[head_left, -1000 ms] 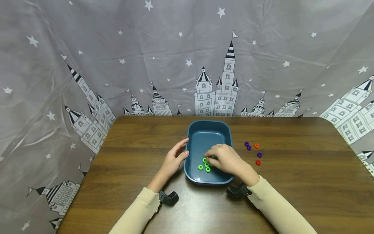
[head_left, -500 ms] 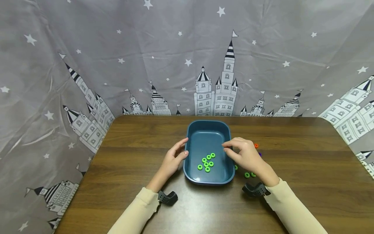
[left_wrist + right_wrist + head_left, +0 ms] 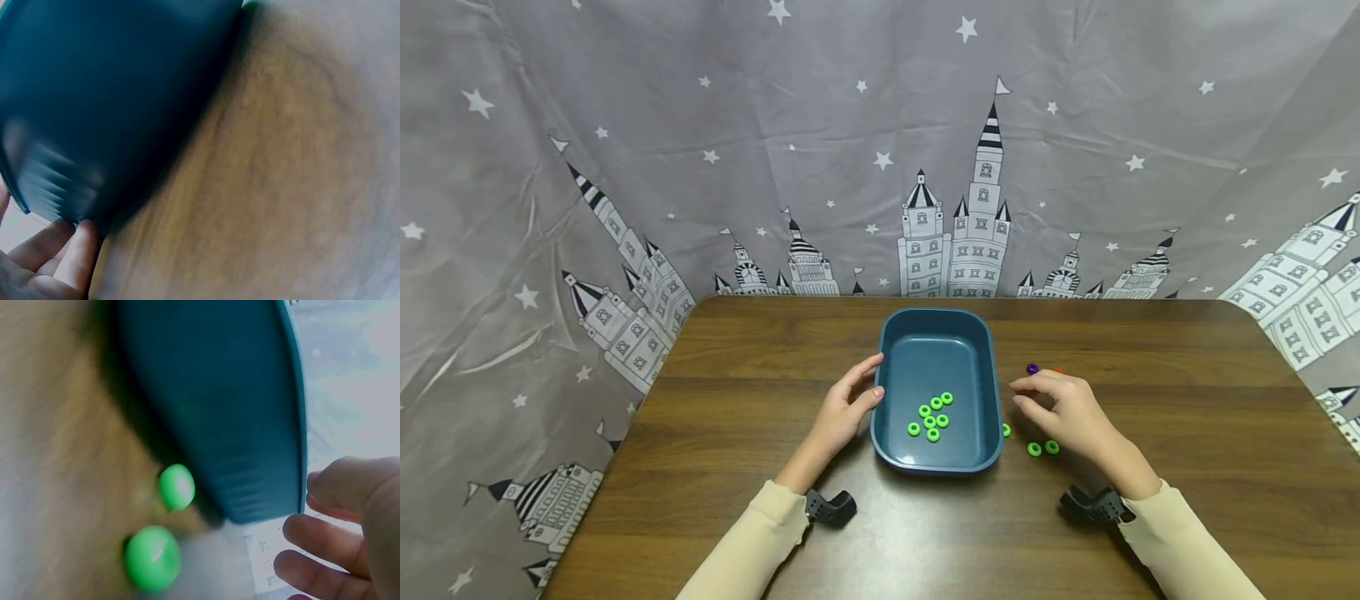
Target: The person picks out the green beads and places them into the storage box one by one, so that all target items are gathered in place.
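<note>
A dark blue plastic bin (image 3: pixel 940 325) stands on the table, with several small green ring beads (image 3: pixel 929 422) lying inside on its floor. Against its left side rests my left hand (image 3: pixel 841 414); the left wrist view has its fingertips (image 3: pixel 80 244) touching the bin wall. To the right of the bin is my right hand (image 3: pixel 1067 414), fingers loosely bent and nothing seen between them. Green beads lie below that hand, among them one green bead (image 3: pixel 1034 448) and another near the bin wall. A purple bead (image 3: pixel 1032 368) and part of an orange bead (image 3: pixel 1057 370) show beyond it.
The brown wooden table (image 3: pixel 760 350) runs back to a grey curtain (image 3: pixel 820 108) printed with castles and stars. A black wrist mount (image 3: pixel 831 508) sits at the left wrist, and another black mount (image 3: pixel 1093 505) at the right.
My right hand has moved from inside the bin out over its right side and farther right. Green beads by the bin have come into sight, while the hand now covers other coloured beads. My left hand stays put.
</note>
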### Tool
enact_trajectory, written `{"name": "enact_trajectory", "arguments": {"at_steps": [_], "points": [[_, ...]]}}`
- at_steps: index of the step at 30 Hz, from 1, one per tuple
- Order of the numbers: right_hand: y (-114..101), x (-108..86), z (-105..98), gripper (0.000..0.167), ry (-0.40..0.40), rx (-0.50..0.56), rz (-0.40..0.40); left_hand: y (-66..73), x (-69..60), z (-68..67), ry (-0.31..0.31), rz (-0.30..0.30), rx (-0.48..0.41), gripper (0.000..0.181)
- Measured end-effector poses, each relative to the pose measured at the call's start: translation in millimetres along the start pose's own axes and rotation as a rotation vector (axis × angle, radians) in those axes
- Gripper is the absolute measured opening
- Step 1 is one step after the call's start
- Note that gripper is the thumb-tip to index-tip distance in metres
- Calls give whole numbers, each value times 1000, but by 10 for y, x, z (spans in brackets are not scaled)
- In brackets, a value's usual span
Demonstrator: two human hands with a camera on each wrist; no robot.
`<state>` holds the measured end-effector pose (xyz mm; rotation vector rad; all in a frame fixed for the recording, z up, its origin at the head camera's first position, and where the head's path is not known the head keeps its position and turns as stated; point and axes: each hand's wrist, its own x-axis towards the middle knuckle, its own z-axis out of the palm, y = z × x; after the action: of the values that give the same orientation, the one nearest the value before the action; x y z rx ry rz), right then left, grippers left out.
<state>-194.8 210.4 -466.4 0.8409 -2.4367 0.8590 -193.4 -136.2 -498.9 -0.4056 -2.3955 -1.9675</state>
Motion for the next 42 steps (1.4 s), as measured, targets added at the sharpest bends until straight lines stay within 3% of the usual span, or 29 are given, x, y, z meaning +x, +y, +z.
{"name": "enact_trajectory", "arguments": {"at_steps": [5,13,30,42], "points": [[75,-166,-51,18,-32,-28,15,-10,1,-1,-1,8,-5,52],[161,-392,-109,24,-25,11,-25,-7,2,1,-1,-3,-3,52],[144,-606,-143,28,-42,-44,-9,8,1,2,4,-6,4,51],[182,-642,-141,27,-81,-61,13,-15,0,2,3,1,7,52]]}}
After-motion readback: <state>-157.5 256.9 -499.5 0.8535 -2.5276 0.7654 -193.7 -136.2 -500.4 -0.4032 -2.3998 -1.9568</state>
